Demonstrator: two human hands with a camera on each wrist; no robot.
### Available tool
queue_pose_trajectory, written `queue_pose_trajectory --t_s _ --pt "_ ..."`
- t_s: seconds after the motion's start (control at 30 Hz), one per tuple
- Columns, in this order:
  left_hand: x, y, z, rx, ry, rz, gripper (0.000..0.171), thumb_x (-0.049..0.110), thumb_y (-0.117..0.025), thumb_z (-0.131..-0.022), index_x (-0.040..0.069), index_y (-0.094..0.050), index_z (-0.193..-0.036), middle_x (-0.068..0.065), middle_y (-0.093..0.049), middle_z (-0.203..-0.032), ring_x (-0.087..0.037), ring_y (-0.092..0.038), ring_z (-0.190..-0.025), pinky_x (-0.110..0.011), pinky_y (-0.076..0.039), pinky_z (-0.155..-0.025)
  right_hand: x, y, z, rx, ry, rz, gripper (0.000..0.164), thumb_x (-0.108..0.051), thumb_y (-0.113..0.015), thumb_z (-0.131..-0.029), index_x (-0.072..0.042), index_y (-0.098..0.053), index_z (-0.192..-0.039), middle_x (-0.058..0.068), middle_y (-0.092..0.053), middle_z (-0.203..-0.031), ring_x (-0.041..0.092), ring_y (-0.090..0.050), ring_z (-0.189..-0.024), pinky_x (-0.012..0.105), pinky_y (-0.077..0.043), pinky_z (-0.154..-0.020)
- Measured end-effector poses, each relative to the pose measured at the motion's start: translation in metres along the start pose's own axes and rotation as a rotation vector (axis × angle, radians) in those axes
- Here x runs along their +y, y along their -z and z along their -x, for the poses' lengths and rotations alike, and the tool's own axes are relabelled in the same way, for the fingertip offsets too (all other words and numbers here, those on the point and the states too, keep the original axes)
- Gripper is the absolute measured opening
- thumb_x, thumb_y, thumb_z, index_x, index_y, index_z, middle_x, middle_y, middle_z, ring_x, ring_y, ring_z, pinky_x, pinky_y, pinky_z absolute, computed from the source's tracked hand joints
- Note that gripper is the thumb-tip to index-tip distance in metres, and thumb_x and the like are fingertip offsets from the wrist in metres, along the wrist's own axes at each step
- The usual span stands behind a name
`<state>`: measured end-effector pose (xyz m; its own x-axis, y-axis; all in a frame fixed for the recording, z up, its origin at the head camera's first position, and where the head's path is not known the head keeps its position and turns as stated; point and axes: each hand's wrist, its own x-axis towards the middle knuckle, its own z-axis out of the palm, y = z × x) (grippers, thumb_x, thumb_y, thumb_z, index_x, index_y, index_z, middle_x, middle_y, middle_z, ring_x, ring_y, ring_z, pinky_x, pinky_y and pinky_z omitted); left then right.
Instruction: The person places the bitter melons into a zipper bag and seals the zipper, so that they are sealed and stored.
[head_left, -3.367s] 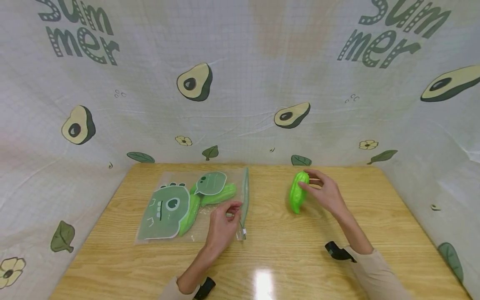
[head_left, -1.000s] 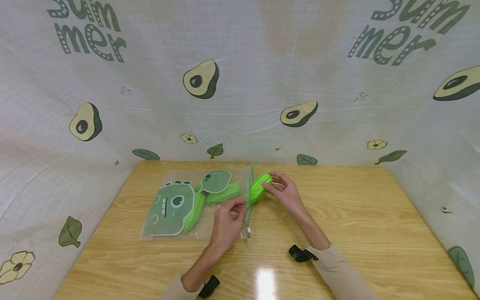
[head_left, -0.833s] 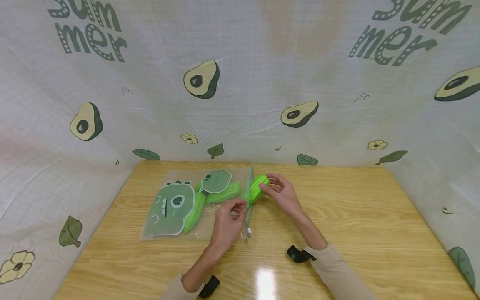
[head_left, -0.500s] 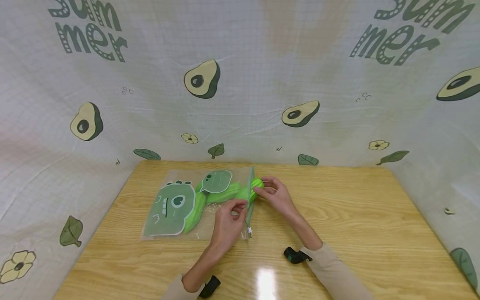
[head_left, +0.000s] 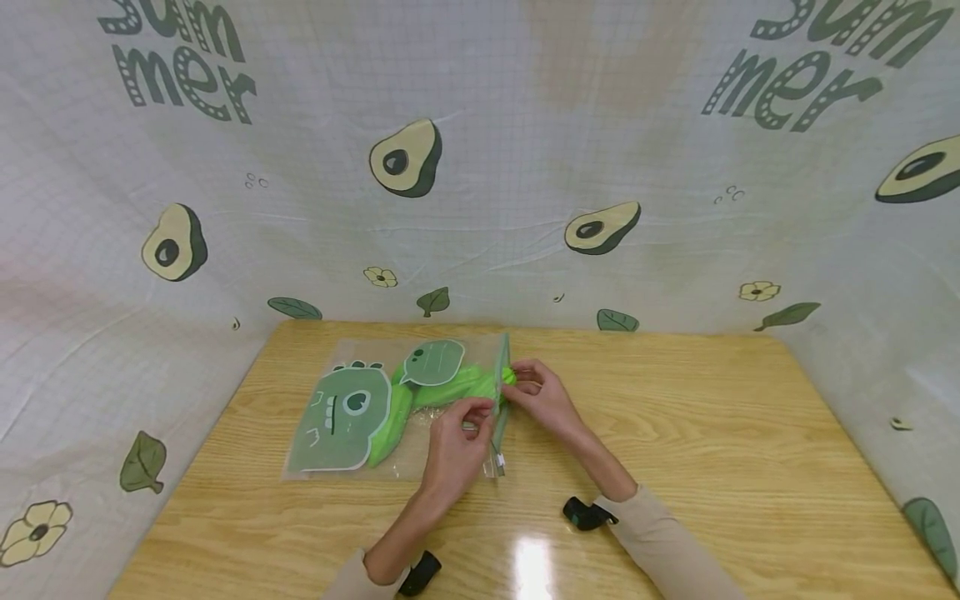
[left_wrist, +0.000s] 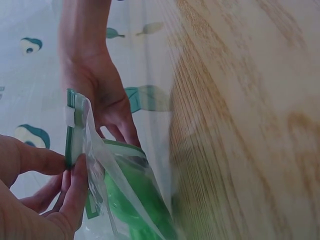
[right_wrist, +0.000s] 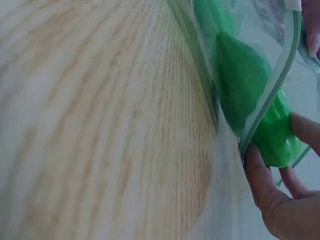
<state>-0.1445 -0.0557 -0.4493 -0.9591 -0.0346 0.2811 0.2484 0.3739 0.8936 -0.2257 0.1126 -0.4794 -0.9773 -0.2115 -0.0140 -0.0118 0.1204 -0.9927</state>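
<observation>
A clear zip bag [head_left: 327, 425] with a green monster print lies on the table, its mouth parted on the right. My left hand [head_left: 456, 448] pinches the zip rim near the middle; the left wrist view shows thumb and fingers on that edge. With curled fingers my right hand [head_left: 549, 406] grips the outer end of a bright-green ribbed toy bitter melon [right_wrist: 275, 132]. Most of this melon sits inside the bag, its end poking out past the rim. Further in lie other green vegetables [head_left: 390, 427], partly hidden by the print.
The wooden table [head_left: 675, 417] reaches back to a hanging cloth [head_left: 495, 150] printed with avocados, which also stands along both sides. A white zip slider [head_left: 500, 460] sits at the near end of the bag's rim.
My right hand has moved left from the table's right part, carrying the bitter melon through the bag's mouth until only its end shows outside. My left hand has kept its pinch on the rim.
</observation>
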Motion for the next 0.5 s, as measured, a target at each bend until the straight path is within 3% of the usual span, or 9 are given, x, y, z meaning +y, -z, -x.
queue_pose_trajectory --t_s 0.5 --pt "0.0033 0.0023 0.0001 0.002 0.012 0.021 0.02 -0.007 -0.067 -0.089 -0.002 -0.072 -0.108 -0.01 -0.07 -0.095 -0.022 -0.069 -0.086 -0.025 -0.06 -0.07 0.0 -0.0055 -0.0019 -0.037 0.007 0.127 0.037 -0.007 -0.073 -0.094 0.004 -0.058 -0.126 0.023 -0.063 -0.124 0.03 -0.069 -0.105 0.024 -0.056 -0.082"
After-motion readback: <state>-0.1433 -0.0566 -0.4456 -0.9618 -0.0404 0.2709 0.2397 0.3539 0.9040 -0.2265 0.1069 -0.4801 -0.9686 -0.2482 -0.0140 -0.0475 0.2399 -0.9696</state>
